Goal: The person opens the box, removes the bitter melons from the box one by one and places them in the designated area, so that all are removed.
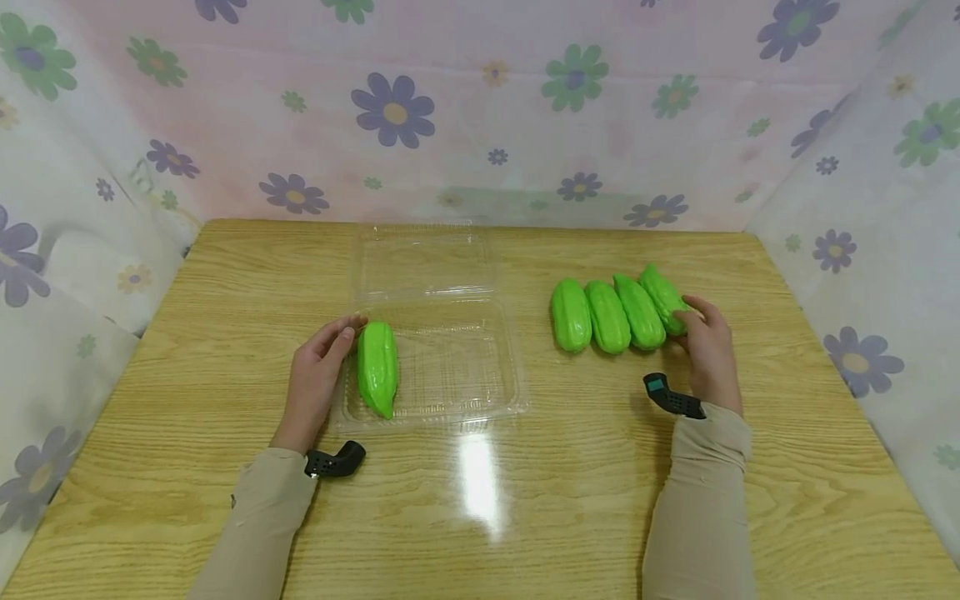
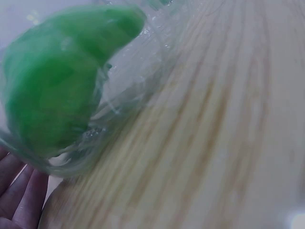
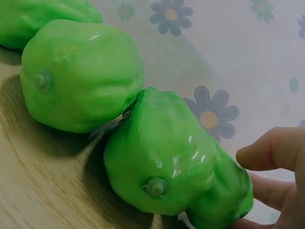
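In the head view, a clear plastic clamshell box [image 1: 450,367] lies with its lid [image 1: 423,260] folded back. One bright green, glossy, ridged gourd-like fruit [image 1: 377,367] lies along its left side, narrow tip towards me. My left hand [image 1: 318,371] rests at the box's left edge; the left wrist view shows its fingers [image 2: 29,198] fairly straight against the plastic. On the right, several similar fruits [image 1: 609,317] lie side by side. My right hand [image 1: 708,350] holds the rightmost fruit [image 1: 662,298] by its near end between thumb and fingers. The right wrist view shows that fruit [image 3: 224,191] partly behind its neighbour.
Everything stands on a wood-grain table [image 1: 555,492]. A flowered cloth [image 1: 480,117] hangs behind the table and along both sides. Each wrist carries a black camera mount, the left one [image 1: 337,460] close to the near edge of the box.
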Available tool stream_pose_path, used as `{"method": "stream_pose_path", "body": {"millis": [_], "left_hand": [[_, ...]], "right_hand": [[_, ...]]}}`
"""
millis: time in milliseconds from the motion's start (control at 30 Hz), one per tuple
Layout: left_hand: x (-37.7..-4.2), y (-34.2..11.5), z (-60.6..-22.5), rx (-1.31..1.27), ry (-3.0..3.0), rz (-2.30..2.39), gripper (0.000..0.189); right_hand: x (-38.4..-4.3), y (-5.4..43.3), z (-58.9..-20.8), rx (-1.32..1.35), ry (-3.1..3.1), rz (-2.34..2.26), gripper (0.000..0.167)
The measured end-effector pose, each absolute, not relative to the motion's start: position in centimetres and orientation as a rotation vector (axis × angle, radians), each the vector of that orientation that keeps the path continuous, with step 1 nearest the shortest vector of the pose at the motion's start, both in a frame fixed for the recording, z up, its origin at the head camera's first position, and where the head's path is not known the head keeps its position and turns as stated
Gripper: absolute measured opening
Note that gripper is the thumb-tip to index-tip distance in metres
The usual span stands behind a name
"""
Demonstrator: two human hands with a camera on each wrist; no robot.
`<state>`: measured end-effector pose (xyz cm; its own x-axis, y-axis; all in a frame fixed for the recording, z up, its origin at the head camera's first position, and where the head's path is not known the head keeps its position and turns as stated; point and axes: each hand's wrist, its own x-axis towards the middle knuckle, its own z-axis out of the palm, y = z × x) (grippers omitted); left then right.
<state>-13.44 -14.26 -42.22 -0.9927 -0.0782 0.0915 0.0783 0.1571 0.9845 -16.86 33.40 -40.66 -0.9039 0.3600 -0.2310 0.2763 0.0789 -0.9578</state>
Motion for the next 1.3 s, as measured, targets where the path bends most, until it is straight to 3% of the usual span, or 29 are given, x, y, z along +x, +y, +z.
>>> {"method": "stream_pose_path", "body": {"millis": [733, 1300], "left_hand": [[-13.4, -14.2, -42.0, 0.022, -2.3, -1.963, 0.039], [-13.4, -14.3, -42.2, -0.004, -2.292, -1.977, 0.039]], "right_hand": [[-17.2, 33.0, -40.5, -0.717, -2.246, 1.977, 0.055], [-17.1, 33.0, -39.6, -0.772, -2.009, 1.896, 0.037]]}}
